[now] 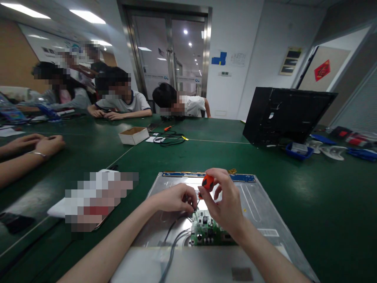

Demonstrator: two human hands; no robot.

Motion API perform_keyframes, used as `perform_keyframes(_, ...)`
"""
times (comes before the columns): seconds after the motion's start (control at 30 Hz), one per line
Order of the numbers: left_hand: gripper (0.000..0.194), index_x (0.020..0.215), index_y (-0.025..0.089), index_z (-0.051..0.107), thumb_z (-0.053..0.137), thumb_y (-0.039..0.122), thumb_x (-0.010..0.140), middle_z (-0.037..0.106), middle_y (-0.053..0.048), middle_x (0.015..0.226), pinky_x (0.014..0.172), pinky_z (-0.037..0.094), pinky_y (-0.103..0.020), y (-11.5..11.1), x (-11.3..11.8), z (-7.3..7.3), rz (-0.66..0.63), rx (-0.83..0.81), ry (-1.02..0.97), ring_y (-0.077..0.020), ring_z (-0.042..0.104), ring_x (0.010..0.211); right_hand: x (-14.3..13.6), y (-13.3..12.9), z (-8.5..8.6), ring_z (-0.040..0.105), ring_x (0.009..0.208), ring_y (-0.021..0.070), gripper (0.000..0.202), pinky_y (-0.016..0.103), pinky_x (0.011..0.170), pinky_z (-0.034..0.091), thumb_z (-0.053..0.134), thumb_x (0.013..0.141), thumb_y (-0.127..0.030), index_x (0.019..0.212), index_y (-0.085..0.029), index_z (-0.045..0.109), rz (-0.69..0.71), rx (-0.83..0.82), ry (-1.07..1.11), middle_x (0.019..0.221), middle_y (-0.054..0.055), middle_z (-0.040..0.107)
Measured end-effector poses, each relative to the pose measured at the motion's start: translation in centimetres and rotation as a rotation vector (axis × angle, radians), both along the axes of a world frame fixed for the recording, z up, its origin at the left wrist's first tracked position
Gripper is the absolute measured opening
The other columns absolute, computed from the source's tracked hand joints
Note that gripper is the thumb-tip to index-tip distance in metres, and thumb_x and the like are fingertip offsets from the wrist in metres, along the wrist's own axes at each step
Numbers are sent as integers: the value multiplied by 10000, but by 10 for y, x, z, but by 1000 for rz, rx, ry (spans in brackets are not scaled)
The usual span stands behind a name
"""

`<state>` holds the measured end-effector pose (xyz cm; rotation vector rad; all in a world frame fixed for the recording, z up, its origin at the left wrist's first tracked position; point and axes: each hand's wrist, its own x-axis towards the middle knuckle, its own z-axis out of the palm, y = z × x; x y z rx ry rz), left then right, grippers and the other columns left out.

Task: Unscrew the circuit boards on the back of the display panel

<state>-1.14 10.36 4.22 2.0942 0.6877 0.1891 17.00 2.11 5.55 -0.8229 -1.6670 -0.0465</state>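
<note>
An orange-and-black screwdriver [207,182] is gripped by its handle between the thumb and fingers of my right hand [228,198]. Its thin shaft slants down toward a corner of a green circuit board [206,231]. My left hand [178,196] is closed in a pinch right beside the shaft's lower end; what its fingertips hold is too small to make out. The board lies on a silver metal display panel [266,214], partly covered by my right hand. Grey cables [173,243] run from the board's left side toward me.
A smartphone-like item, blurred, lies left on white material [57,207]. Beyond are a small white box [134,136] and a coiled black cable [169,139]. A black monitor casing [285,116] and blue tray [299,151] stand right. Another person's hands [48,145] rest left; several people sit opposite.
</note>
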Motion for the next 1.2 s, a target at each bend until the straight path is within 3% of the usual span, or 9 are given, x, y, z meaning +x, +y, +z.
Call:
perform_keyframes(0.3, 53, 736, 182, 720, 733, 169, 687, 600, 34, 645, 586, 377, -229, 1, 0, 0, 5, -8, 2, -141, 517, 643, 1, 0, -2, 628, 684, 126, 390, 228, 472, 506, 508, 951, -137, 1327, -239, 510, 9, -41, -35, 1125, 106, 633)
perform_keyframes(0.57, 113, 805, 174, 730, 715, 152, 695, 614, 31, 682, 587, 374, -231, -1, -1, 0, 14, -5, 5, -132, 513, 635, 0, 1, -4, 627, 612, 130, 322, 218, 469, 491, 629, 911, -220, 1194, -231, 475, -32, -31, 3, 825, 3, 647)
perform_keyframes(0.77, 71, 771, 175, 719, 728, 172, 700, 602, 30, 666, 569, 374, -226, 0, -1, -2, 6, -1, 10, -131, 508, 620, 0, 1, 1, 608, 647, 112, 247, 208, 456, 480, 607, 931, -211, 1167, -242, 540, -38, 10, -7, 997, 53, 629)
perform_keyframes(0.97, 42, 729, 179, 711, 746, 189, 708, 591, 35, 639, 583, 377, -235, 0, -1, 0, 10, -2, 13, -135, 512, 624, 0, 0, 1, 620, 645, 110, 327, 214, 448, 488, 553, 941, -151, 1253, -245, 537, -22, -20, -33, 1080, 81, 648)
perform_keyframes(1.2, 87, 789, 175, 717, 741, 165, 707, 617, 29, 687, 608, 388, -241, -1, -1, -1, 11, -11, 2, -138, 532, 646, 0, 1, -2, 627, 605, 126, 311, 220, 455, 489, 603, 921, -207, 1212, -219, 494, -37, -13, -9, 877, 29, 665)
